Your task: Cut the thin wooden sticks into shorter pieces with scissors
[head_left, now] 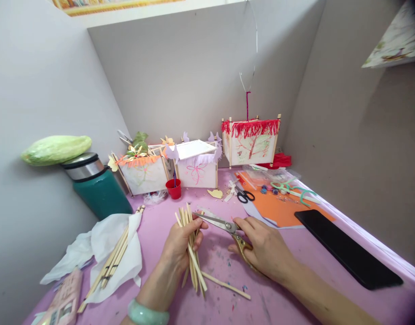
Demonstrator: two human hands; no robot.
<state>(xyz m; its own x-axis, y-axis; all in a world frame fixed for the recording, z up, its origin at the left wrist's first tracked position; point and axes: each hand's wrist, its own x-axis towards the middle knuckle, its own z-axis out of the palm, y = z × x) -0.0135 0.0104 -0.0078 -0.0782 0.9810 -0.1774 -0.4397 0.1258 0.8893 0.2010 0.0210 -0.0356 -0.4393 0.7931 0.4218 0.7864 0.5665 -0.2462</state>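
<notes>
My left hand (179, 242) is closed round a bundle of thin wooden sticks (195, 266), held upright over the purple table (224, 280). In my right hand (266, 246) is a pair of gold-handled scissors (230, 226), fingers wrapped through the handles. The blades point left, and their tips reach the upper part of the bundle by my left thumb. Whether the blades touch a stick I cannot tell. One loose stick (228, 285) lies on the table just right of the bundle.
Wooden rods (114, 257) lie on white paper at the left, near a green bottle (101, 192). Paper lanterns (197, 169) stand at the back beside a red cup (174, 188). Black-handled scissors (245, 196), orange paper (278, 203) and a black slab (346, 248) are on the right.
</notes>
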